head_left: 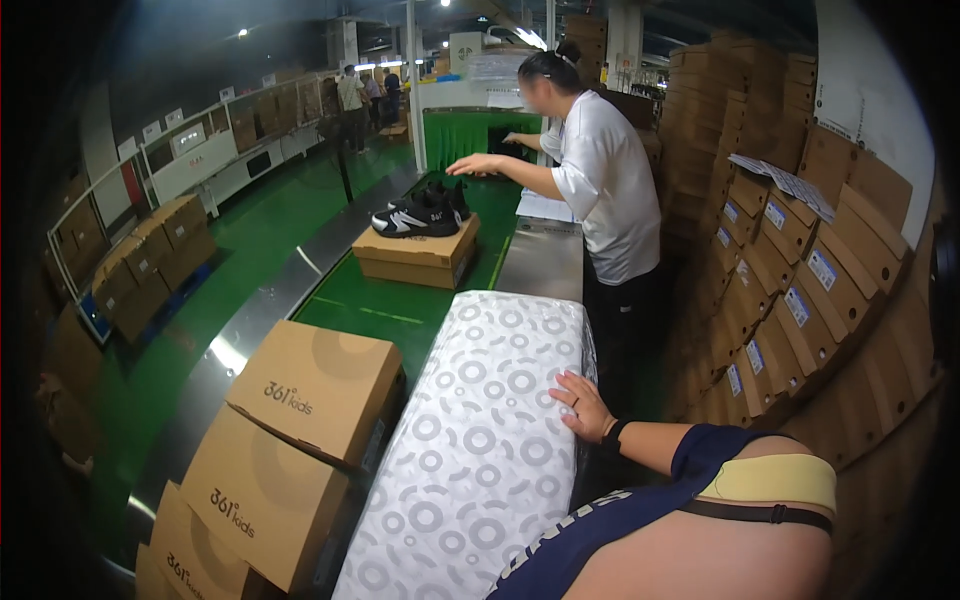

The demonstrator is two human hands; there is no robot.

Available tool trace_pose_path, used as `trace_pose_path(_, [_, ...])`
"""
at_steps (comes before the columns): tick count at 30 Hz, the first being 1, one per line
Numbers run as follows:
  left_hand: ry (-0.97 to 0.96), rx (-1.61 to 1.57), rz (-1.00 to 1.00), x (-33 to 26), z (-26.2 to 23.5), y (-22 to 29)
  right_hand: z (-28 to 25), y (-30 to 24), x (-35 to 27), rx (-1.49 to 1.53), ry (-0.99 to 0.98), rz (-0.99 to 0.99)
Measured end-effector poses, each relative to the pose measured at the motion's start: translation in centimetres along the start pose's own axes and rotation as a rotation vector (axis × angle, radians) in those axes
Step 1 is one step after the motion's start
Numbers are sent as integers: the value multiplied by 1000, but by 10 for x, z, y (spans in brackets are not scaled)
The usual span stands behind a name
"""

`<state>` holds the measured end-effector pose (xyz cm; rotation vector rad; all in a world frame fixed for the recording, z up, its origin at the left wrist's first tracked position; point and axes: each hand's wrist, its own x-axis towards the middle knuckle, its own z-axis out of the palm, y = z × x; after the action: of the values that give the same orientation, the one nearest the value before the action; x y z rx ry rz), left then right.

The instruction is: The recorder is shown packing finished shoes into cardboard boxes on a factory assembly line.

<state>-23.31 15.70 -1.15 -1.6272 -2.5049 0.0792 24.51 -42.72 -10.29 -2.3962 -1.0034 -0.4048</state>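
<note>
My right hand [585, 405], with a ring and a dark wristband, lies with spread fingers on the right edge of a long white stack [475, 420]. The stack looks like wrapping paper, printed with grey rings and arcs, with clear plastic along its side. My left hand is out of view. Left of the stack, several brown cardboard shoe boxes [318, 385] overlap in a slanted row. Beyond it, a pair of black and white sneakers [420, 215] sits on a closed shoe box [405, 262]. A co-worker's hand [475, 165] reaches just above the sneakers.
A co-worker [610, 180] in a white shirt stands along the right side of the green conveyor belt [345, 315], near a metal side plate [540, 265]. Stacked shoe boxes [790, 290] line the right. Cartons [160, 250] stand on a blue pallet at left.
</note>
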Motion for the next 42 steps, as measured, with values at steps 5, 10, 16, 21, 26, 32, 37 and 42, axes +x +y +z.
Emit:
trace_pose_path(5, [-35,-91,65,49,53,-3,8,0,0,60,66,-2])
trace_pose_path(10, [21,-458,404,-36,-14,63,3,-2,-4,64,92,11])
trace_pose_path(16, [-207,-1005,1482,-240,-71,191,9,6,-3,147,114,19])
trace_pose_path(21, [-389,-204,1690,-377,-65,257,-29,15,28,27,27,-3])
trace_pose_path(26, [-618,15,1323,-382,-52,265,-41,75,99,71,154,111])
trace_pose_path(32, [-527,-96,1114,-420,-74,265,-34,151,169,18,-277,241])
trace_pose_path(37, [-466,-113,1090,-419,-71,254,-39,150,172,-107,-359,142])
trace_pose_path(42, [-418,1,989,-436,-73,253,-69,169,218,-58,-870,-24])
